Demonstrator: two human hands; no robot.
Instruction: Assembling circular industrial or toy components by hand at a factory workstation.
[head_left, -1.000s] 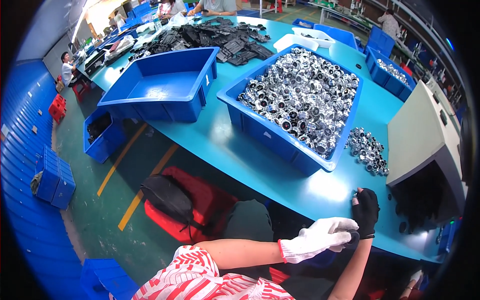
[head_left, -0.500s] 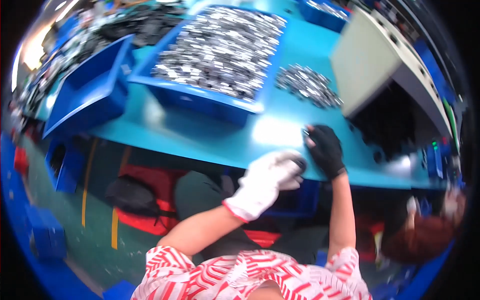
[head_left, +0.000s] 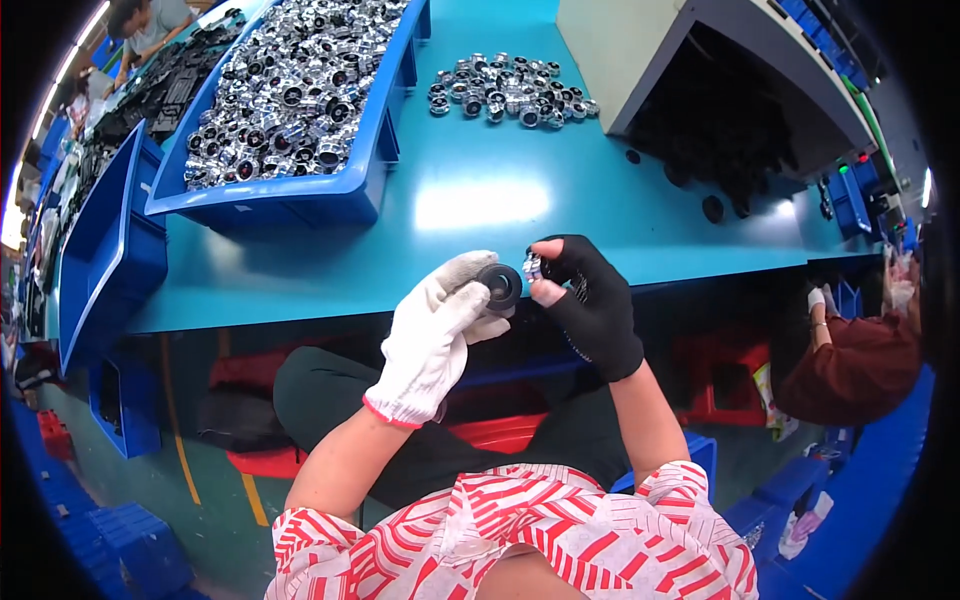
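Note:
My left hand (head_left: 438,325), in a white knit glove, grips a round black ring-shaped part (head_left: 499,287) with a hole through its middle. Close on its right, my right hand (head_left: 592,300), in a black glove with bare fingertips, pinches a small shiny chrome part (head_left: 534,266) between thumb and fingers. A narrow gap separates the two parts, above the table's front edge. Farther off lies a loose pile of similar chrome parts (head_left: 510,92). To its left, a big blue bin (head_left: 270,205) is heaped with many more of them.
A tilted blue bin (head_left: 118,240) stands at the left. At the right, a beige box-like housing (head_left: 620,60) opens onto a heap of black parts (head_left: 712,120). Other people sit at the far left (head_left: 155,25) and right (head_left: 850,365). A red stool (head_left: 725,375) is under the table.
My view has turned right, so the bins sit farther left. My hands have come level, with the black ring and chrome part now facing each other.

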